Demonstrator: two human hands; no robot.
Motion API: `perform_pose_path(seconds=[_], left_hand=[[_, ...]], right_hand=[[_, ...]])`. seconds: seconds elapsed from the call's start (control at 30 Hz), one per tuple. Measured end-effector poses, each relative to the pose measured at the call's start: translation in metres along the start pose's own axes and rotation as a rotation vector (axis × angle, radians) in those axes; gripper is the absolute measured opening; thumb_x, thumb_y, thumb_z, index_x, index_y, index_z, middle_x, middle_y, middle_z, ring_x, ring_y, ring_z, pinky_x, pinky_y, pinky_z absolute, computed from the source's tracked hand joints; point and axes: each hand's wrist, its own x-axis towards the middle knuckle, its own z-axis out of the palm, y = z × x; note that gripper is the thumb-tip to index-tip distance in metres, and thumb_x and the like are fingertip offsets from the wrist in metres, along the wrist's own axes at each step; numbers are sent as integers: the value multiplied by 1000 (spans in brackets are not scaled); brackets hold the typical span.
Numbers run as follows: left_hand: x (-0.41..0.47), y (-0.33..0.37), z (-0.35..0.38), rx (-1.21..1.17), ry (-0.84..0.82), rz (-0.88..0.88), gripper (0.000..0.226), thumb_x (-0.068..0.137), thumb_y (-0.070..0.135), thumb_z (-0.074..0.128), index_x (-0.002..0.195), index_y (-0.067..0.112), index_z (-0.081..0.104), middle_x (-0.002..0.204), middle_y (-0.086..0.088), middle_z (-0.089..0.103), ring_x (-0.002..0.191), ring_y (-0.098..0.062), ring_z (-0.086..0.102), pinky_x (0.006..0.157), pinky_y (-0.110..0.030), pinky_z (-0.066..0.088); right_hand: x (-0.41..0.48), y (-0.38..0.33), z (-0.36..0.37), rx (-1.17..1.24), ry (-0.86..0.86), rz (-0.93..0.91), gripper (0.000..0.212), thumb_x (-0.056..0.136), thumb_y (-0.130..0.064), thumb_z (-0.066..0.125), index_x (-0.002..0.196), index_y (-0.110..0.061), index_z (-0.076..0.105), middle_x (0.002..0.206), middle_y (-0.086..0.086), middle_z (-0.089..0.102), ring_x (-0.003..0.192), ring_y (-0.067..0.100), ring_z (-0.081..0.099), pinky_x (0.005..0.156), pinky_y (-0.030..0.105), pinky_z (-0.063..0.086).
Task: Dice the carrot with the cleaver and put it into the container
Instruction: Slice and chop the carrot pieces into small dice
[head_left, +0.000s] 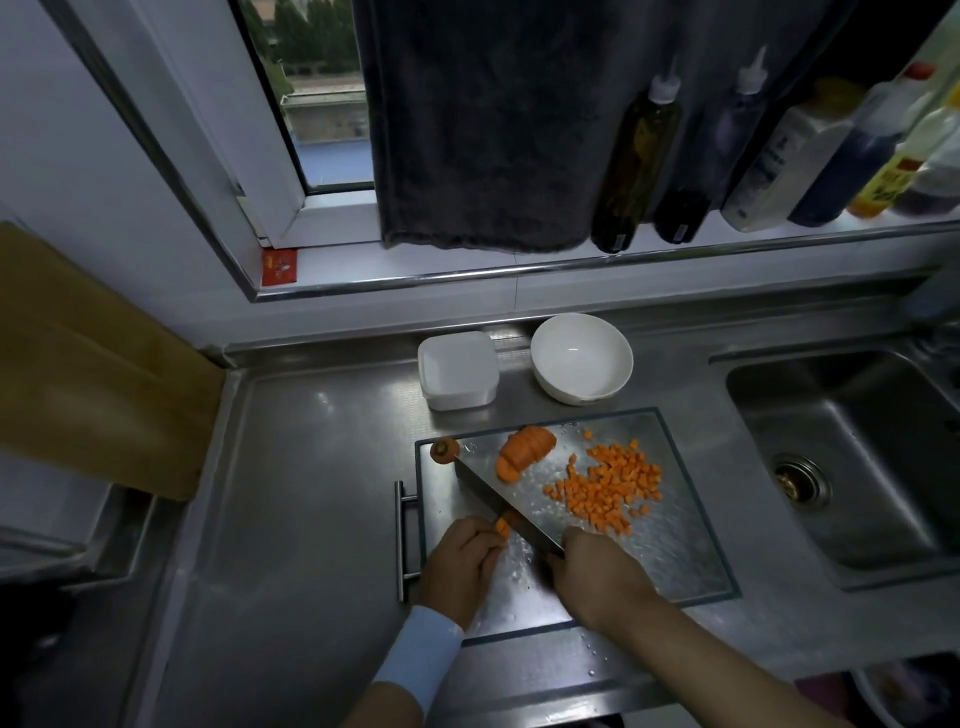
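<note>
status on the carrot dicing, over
Left hand holds carrot piece, right hand grips cleaver, blade on it. Diced pile on board, sliced chunk waiting. Container empty, nothing in the way.

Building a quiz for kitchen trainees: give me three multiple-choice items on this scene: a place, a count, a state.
1. The diced carrot lies: A in the sink; B on the cutting board, right of the cleaver; C on the windowsill.
2. White vessels behind the board: A one; B two; C four.
3. The right hand: A lies open; B holds a bottle; C grips the cleaver.
Answers: B, cubes piled right of the blade; B, a square container and a round bowl; C, it closes round the handle.
</note>
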Motion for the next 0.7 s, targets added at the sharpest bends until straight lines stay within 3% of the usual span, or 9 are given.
perform_pose_path(seconds=[0.2, 0.33, 0.53, 0.7], left_hand=[[-2, -1, 4, -54, 87, -23, 12, 79, 1, 71, 88, 7, 74, 95, -1, 65, 95, 13, 50, 89, -7, 40], [-1, 0, 4, -22, 77, 3, 11, 78, 3, 70, 87, 9, 75, 94, -1, 68, 90, 0, 57, 92, -8, 41], [-1, 0, 3, -5, 66, 32, 13, 78, 4, 70, 88, 11, 75, 95, 0, 68, 90, -4, 58, 92, -10, 43], [-1, -2, 2, -36, 76, 27, 16, 78, -1, 72, 89, 11, 75, 95, 1, 66, 90, 0, 57, 92, -9, 42]], right_hand=[[-16, -12, -3, -101, 86, -50, 28, 98, -46, 47, 101, -20, 56, 95, 1, 68, 87, 21, 65, 74, 32, 50], [-25, -19, -4, -174, 92, -55, 17, 98, -33, 47, 107, -19, 52, 102, 4, 67, 93, 25, 66, 74, 32, 46], [-31, -21, -2, -234, 62, -25, 18, 96, -21, 49, 113, -18, 55, 107, 3, 67, 96, 22, 66, 72, 27, 42], [-24, -24, -7, -224, 26, -21, 18, 96, -23, 52, 112, -17, 57, 109, 3, 67, 99, 22, 66, 80, 29, 49]])
